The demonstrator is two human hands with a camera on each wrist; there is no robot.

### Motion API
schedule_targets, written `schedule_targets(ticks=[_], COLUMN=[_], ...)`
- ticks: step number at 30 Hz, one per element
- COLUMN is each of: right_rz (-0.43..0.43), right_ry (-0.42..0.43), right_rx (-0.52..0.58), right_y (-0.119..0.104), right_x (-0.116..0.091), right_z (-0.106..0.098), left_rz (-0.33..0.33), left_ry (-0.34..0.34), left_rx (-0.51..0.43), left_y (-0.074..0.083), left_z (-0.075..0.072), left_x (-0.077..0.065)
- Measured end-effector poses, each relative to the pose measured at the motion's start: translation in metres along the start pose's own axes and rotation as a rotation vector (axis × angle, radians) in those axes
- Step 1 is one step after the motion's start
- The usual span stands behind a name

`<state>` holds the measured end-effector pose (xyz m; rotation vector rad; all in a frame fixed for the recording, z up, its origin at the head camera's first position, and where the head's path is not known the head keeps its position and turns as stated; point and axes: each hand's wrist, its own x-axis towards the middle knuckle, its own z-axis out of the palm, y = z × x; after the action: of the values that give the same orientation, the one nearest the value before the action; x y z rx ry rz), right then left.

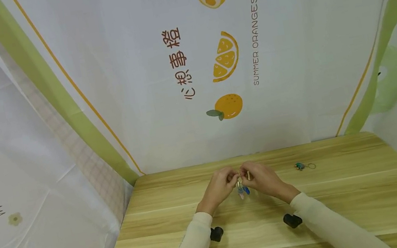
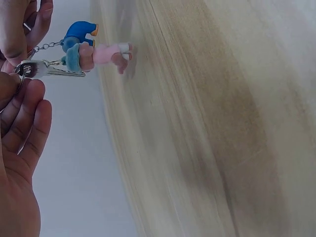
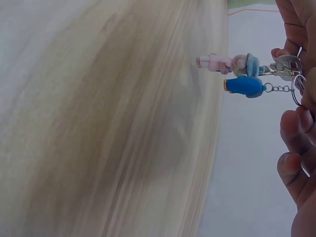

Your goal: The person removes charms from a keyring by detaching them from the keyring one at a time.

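Over the far middle of the table, my left hand (image 1: 222,187) and right hand (image 1: 261,178) meet with fingertips close together. Between them hang a blue figure charm (image 2: 78,37) and a pink figure charm (image 2: 106,54) with a light blue top. In the right wrist view, a round metal ring (image 3: 297,90) and short chain (image 3: 279,89) lead to the blue charm, and my right fingers pinch the ring. A silver key (image 3: 288,67) hangs beside the pink charm. My left hand pinches the key's end by its ring, partly hidden by the fingers.
A small green keychain (image 1: 299,166) with a metal ring lies on the wooden table (image 1: 258,237), right of my hands. Black wrist mounts (image 1: 216,234) show below both forearms. A white printed cloth (image 1: 161,139) hangs behind the table's far edge.
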<state>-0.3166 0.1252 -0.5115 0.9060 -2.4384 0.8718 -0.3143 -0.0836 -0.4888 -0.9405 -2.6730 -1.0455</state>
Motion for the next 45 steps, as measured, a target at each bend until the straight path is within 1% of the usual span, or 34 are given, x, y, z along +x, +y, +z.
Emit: schedule_targets(ticks=[4,7,13,19,22,27,31,35,45], right_rz=[0.003,0.024,0.083,0.137,0.168,0.205,0.213,0.201,0.197], right_ry=[0.013,0.022,0.023,-0.024,-0.054,-0.072,-0.084,-0.093,-0.111], right_rx=[-0.029,-0.044,-0.001,0.052,0.062,0.071,0.076,0.082,0.089], right_y=[-0.0003,-0.0004,-0.0009,-0.0027,-0.0036,-0.0051,-0.0048,-0.0033,0.0002], right_x=[0.0003,0.0001,-0.0014,-0.0016,-0.0018,-0.002,-0.0028,-0.0037,-0.0043], right_z=[0.0008,0.0012,-0.0006,-0.002,-0.0015,-0.0021,-0.0037,-0.0047,-0.0039], left_rz=[-0.01,-0.016,-0.003,0.006,0.014,0.023,0.02,0.023,-0.014], left_ry=[0.014,0.027,0.044,0.054,0.049,0.039,0.035,0.028,-0.001], left_rx=[0.008,0.018,0.03,0.017,0.011,0.004,0.009,0.011,-0.013], left_y=[-0.0011,-0.003,-0.0069,-0.0052,-0.0036,-0.0001,0.0004,-0.0018,0.0004], left_z=[-0.0007,-0.0012,-0.0006,0.0004,0.0015,0.0022,0.003,0.005,0.0028], left_x=[-0.0007,-0.0018,-0.0036,-0.0024,-0.0014,-0.0005,0.0,0.0003,0.0002])
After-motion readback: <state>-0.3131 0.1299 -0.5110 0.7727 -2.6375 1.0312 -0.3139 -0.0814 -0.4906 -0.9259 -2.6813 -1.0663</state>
